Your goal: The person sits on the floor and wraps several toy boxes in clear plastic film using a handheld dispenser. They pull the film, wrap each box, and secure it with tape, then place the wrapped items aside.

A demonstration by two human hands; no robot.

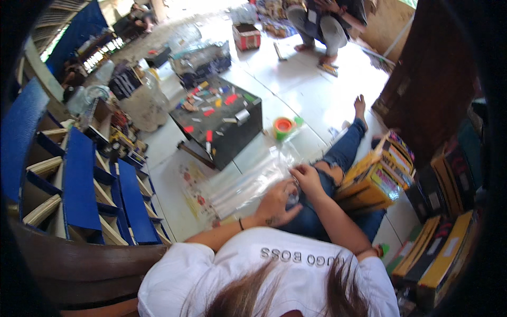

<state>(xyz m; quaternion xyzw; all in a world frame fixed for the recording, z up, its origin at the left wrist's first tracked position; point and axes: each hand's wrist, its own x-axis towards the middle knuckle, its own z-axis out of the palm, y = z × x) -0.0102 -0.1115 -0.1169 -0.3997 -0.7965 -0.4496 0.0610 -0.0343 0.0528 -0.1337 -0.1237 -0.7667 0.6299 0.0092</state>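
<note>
Fingers of the right hand (310, 180) are drawn narrow, tips near the left hand (275, 203); whether they pinch anything, we cannot tell. Left fingers curve loosely, thumb apart, beside a small, shiny, clear-grey thing (292, 198); blur hides its shape and how firmly it is gripped. We judge the step in hand as close two-handed fingerwork around that small thing, over blue denim jeans (348, 143). The next move, we judge, calls for a steady left hand and precise right fingertips. Just ahead, glossy clear plastic sheets (243, 184) lie on white floor tiles (282, 101). Farther out: a round green roll with orange inner ring (284, 126); a dark box-shaped stand (243, 134), coloured scraps (231, 99) on top. Rightward, a yellow-and-black blocky stack (369, 187); leftward, blue upright cardboard holders (82, 179).
</note>
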